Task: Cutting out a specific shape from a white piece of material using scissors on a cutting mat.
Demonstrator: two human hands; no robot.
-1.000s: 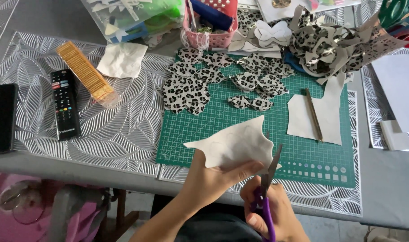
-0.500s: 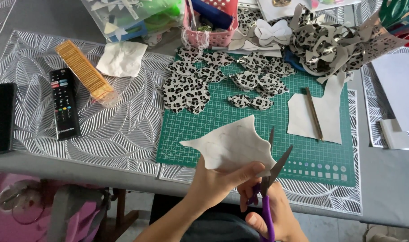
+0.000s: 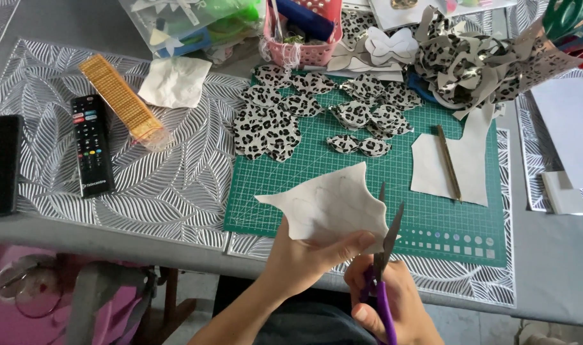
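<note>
The left hand point(image 3: 304, 252) pinches a pale, irregular fabric sheet point(image 3: 333, 204) just above it; the right hand point(image 3: 384, 306) grips purple-handled scissors point(image 3: 384, 255), blades parted at its edge — leopard-print cut shapes point(image 3: 304, 108) lie finished beyond, traced outlines remain uncut.

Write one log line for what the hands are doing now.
left hand: holds white sheet | right hand: purple scissors, blades open at sheet edge | below: green mat

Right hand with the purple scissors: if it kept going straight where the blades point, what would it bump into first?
Probably the white fabric piece in the left hand: the scissors in the right hand point up along its right edge. Past that lies the green cutting mat.
</note>
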